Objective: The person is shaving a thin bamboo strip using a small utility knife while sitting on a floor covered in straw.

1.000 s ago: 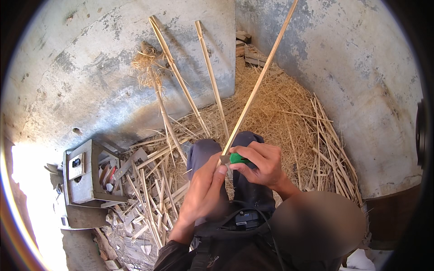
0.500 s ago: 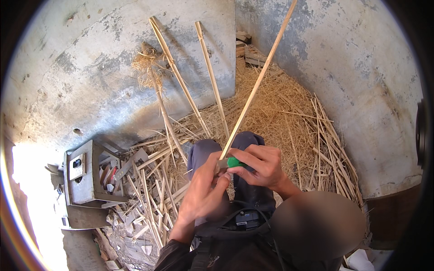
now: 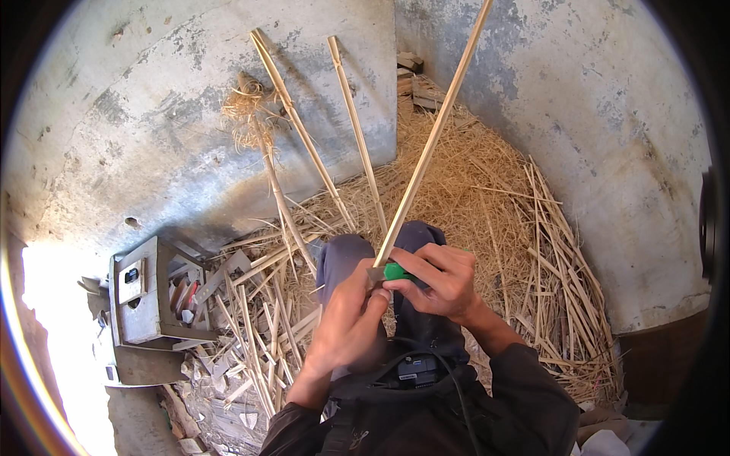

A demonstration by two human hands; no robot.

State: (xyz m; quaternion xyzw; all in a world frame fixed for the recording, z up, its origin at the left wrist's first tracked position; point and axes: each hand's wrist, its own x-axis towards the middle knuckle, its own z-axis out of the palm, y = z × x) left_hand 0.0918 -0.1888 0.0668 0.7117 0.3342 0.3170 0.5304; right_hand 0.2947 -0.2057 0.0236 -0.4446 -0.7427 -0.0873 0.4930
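Observation:
A long pale bamboo strip [image 3: 430,148] rises from between my hands and slants up to the right, past the top edge of the picture. My left hand [image 3: 346,315] is closed round its lower end, thumb and fingers pressed together. My right hand [image 3: 441,280] grips a small knife with a green handle [image 3: 394,271]. Its short grey blade [image 3: 375,276] lies against the strip close to my left fingers. The strip's lowest end is hidden in my left hand. Both hands are above my knees [image 3: 346,262].
Two split bamboo lengths [image 3: 356,129] and a stick with curly shavings [image 3: 247,106] lean on the left wall. A wooden box [image 3: 141,292] with tools stands at the left. Shavings [image 3: 456,182] and loose strips [image 3: 563,266] cover the floor.
The strip's upper part has tilted slightly to the left, and the green knife has shifted a little. A blurred dark round shape at lower right is gone; my right sleeve shows there.

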